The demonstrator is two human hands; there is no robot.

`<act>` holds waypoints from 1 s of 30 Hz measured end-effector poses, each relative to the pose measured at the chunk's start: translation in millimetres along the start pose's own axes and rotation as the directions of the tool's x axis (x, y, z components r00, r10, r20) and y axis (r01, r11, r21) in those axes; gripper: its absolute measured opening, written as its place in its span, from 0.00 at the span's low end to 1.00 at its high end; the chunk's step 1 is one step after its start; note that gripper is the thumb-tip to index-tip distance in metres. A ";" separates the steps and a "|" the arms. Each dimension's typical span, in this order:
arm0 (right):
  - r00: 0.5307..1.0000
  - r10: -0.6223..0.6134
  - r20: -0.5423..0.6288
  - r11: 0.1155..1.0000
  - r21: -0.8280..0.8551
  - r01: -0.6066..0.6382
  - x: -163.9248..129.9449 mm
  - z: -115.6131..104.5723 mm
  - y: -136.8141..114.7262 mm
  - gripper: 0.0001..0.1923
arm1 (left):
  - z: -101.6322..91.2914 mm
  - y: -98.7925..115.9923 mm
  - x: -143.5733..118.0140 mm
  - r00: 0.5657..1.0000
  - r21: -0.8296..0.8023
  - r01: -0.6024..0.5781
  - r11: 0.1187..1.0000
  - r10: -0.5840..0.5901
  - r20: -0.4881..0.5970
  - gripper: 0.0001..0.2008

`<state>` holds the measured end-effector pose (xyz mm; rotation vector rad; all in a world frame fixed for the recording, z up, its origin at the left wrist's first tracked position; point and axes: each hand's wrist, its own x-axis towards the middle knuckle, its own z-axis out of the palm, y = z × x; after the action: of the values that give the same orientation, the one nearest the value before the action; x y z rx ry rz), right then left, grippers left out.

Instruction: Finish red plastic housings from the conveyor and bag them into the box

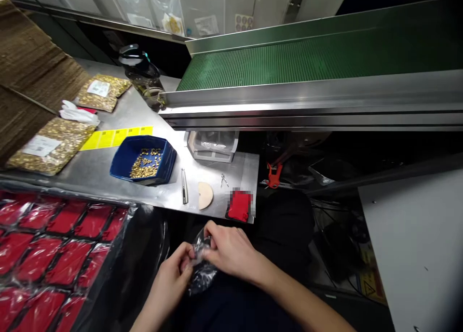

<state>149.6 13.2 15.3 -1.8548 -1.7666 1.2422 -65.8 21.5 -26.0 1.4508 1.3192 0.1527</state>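
Desk: a steel desk runs across the left and middle, its front edge just above the hands.
Landmark: a blue tray with small gold pieces stands on the desk; all places below are told from it.
Behind the tray: a yellow label strip, and further back two clear packs of gold pieces and a dark bottle.
Right of the tray: a metal pen-like tool, a round wooden disc and a small red pouch (partly blurred), all near the desk edge.
Far right and behind the tray: a green conveyor belt in a steel frame.
Left and in front of the tray: a sheet of red pouches in plastic.
Bag: a small clear plastic bag hangs below the desk edge, in front of the tray and to its right.
Left hand: grip clenched on the left edge of the bag.
Right hand: grip pinching the top of the bag, fingers bent over it; both hands touch there.
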 end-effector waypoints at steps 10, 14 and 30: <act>0.816 0.512 0.268 -0.168 0.963 -0.211 -16.9 38.2 72.8 0.25 | 29.6 -13.7 10.1 0.994 -0.233 0.067 0.970 -0.044 0.101 0.26; 0.783 0.605 0.146 -0.207 0.978 -0.023 5.5 46.6 71.8 0.23 | 36.0 -12.6 20.5 0.993 -0.186 0.060 0.981 -0.040 0.113 0.29; 0.878 -0.036 -0.478 0.999 0.015 0.049 -100.3 -6.9 44.0 0.04 | 59.1 36.4 65.1 1.000 0.063 0.013 0.998 -0.013 0.003 0.33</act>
<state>196.5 -85.4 25.4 -1.8877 -1.4967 0.6974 21.8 43.5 -56.1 1.4950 1.3405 0.1005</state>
